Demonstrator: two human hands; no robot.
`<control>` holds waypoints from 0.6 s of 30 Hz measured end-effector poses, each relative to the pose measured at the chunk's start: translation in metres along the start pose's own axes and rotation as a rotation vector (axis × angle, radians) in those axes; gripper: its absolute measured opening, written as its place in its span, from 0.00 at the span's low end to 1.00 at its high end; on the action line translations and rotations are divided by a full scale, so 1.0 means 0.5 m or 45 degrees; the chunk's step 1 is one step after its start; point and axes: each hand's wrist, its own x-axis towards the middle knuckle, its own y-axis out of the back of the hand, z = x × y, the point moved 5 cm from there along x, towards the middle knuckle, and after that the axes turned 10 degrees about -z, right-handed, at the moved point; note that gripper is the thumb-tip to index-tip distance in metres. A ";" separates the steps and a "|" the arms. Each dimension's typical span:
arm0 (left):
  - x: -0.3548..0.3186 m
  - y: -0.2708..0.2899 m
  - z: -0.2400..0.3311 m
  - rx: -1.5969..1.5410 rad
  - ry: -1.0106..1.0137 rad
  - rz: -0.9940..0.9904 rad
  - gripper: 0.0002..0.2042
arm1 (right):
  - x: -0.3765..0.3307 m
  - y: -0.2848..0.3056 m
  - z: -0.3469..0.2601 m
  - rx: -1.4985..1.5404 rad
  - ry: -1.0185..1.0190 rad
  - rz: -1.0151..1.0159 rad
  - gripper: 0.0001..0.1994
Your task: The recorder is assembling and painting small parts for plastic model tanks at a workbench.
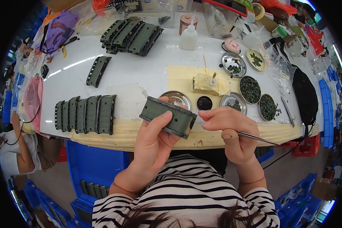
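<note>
Green panel [181, 122] gripped by left hand's [150, 133] fingers, tilted above desk's [133, 72] front edge | metal tool [257, 138] pinched in right hand [237, 127], tip near panel's end | scratch could be caused by slipped tip; black pot [204, 103] could be tipped by forward swing | bare room left towards panel row [86, 114]

Knit top [195, 180]: white with narrow black horizontal stripes; sleeves [260, 205] short, identically striped; neckline [176, 221] ribbed, pale.

The left hand [152, 133] gripped, thumb [162, 119] uppermost; the right hand [235, 131] pinched, fingers [221, 117] bent; both forearms [127, 178] slanted inward.
</note>
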 end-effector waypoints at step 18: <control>-0.001 0.003 -0.003 0.013 0.020 -0.009 0.18 | 0.005 -0.002 0.008 -0.019 -0.051 -0.070 0.07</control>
